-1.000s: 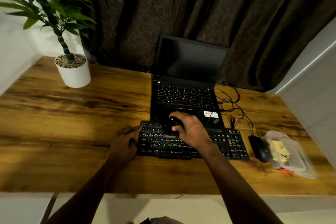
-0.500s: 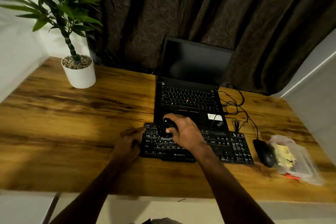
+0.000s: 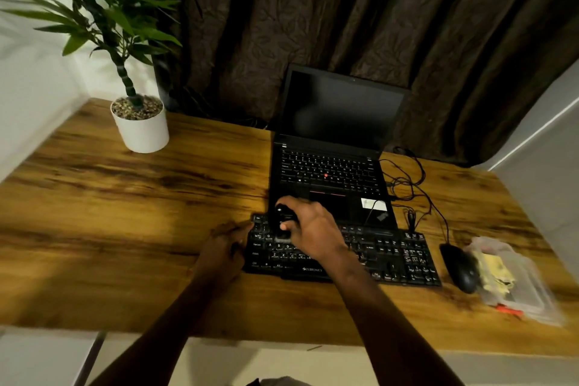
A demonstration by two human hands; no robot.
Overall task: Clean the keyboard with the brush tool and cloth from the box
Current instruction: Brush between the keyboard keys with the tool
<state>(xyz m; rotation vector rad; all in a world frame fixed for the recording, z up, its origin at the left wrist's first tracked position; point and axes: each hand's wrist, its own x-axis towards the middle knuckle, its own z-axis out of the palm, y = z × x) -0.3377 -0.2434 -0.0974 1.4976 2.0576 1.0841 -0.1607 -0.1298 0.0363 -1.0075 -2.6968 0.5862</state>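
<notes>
Both busy | right grip (image 3: 313,229) clasps brush tool (image 3: 282,219) on keyboard (image 3: 391,257) | left grip (image 3: 224,249) holds keyboard edge

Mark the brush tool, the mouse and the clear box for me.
brush tool (image 3: 279,212): head view, on its black body.
mouse (image 3: 460,268): head view, middle of its top shell.
clear box (image 3: 531,287): head view, bare part of its clear plastic.

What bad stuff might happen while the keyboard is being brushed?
The brush tool in the right hand might pop a key off the keyboard if pressed hard. The keyboard lies right by the open laptop, so swept dust may land there. Only the left hand holds the keyboard's left end, so it may slide.
</notes>
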